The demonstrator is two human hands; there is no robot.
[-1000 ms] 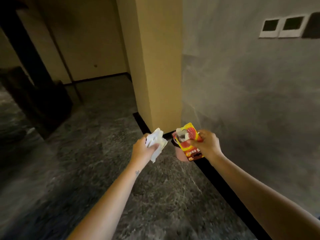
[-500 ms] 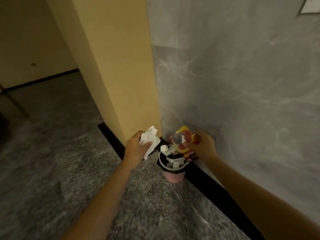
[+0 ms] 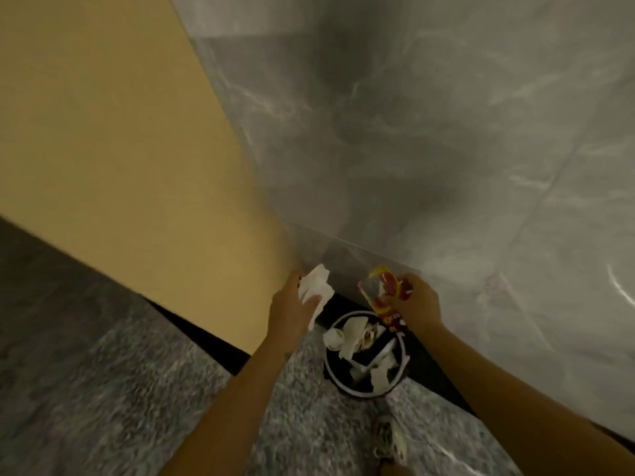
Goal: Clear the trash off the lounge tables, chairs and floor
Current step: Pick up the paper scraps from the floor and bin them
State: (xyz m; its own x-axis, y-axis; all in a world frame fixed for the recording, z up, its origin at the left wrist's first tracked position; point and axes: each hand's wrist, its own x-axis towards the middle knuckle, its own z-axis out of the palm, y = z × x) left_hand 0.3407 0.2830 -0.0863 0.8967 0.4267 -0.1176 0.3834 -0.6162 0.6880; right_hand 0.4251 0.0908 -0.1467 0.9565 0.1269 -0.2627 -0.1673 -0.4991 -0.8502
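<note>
Wrapper (image 3: 382,303) in right grip (image 3: 417,304) over bin (image 3: 364,394)

Dim indoor light; motion blur across floor (image 3: 103,389); glare streak on wall (image 3: 481,132); wide-angle bending.

Print on the wrapper (image 3: 392,317) is blurred, perhaps lettering.
</note>
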